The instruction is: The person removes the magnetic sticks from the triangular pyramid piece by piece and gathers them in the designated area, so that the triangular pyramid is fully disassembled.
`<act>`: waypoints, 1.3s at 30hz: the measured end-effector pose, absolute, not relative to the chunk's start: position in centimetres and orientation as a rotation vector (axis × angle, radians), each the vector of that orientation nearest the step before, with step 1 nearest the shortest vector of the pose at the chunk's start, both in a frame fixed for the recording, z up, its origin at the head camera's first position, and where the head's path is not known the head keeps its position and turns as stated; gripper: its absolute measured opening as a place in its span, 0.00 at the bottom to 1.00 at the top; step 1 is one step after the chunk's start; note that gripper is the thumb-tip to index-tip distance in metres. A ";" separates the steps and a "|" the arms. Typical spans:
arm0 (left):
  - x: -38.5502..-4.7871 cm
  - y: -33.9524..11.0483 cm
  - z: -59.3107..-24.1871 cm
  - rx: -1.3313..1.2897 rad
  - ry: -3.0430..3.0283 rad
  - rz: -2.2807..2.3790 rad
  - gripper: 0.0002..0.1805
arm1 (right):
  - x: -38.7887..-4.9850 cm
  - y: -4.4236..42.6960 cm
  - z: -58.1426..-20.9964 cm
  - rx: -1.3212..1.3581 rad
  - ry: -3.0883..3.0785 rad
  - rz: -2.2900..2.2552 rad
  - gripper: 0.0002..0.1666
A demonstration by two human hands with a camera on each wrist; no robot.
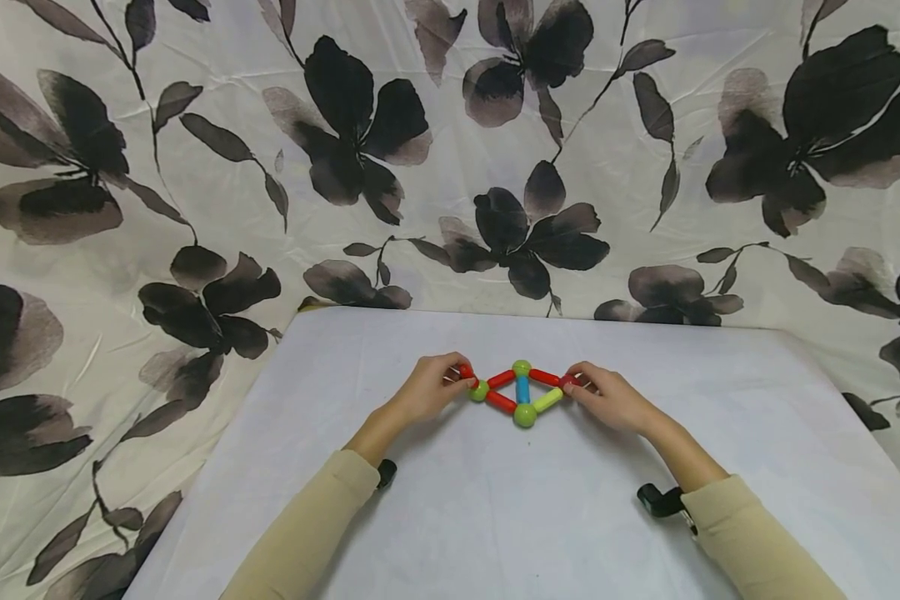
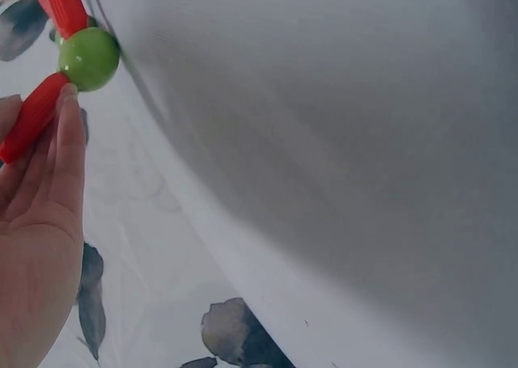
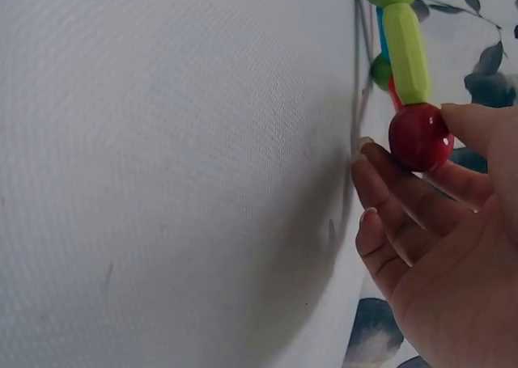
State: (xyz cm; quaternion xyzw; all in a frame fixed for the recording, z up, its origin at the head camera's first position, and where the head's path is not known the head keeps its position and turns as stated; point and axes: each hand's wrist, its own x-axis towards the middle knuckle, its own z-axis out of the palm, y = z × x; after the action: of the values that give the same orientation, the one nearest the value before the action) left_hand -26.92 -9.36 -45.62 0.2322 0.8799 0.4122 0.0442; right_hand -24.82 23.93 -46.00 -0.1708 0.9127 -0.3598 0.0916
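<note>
A diamond of rods and balls lies between the hands: red rods (image 1: 502, 402), a yellow-green rod (image 1: 548, 401), a blue rod (image 1: 522, 390) across the middle, and green balls (image 1: 525, 415) at three corners. At the left corner, my left hand (image 1: 429, 388) pinches another red rod (image 2: 34, 119) that meets the green ball (image 2: 89, 58). My right hand (image 1: 612, 397) holds the dark red ball (image 3: 421, 137) at the right corner between thumb and fingers; the yellow-green rod (image 3: 406, 52) joins it.
A white-covered table (image 1: 540, 517) lies under the hands. Behind it hangs a pale cloth (image 1: 435, 167) with dark flowers. Black wrist devices (image 1: 660, 501) show near both sleeves.
</note>
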 end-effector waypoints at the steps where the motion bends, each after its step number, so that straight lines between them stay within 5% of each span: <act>1: -26.9 -9.4 -45.6 0.710 2.693 1.260 0.06 | -24.9 23.9 -46.1 -0.509 2.712 -1.065 0.20; 39: -28.7 -12.6 -46.4 0.674 2.679 0.949 0.12 | -25.3 24.6 -46.3 -0.589 2.705 -0.993 0.21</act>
State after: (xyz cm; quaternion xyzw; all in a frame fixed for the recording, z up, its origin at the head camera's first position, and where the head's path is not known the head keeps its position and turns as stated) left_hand -28.66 -12.55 -46.45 0.2292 0.9117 0.3228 0.1101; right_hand -25.28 24.64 -46.34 -0.1994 0.9151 -0.3358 0.0999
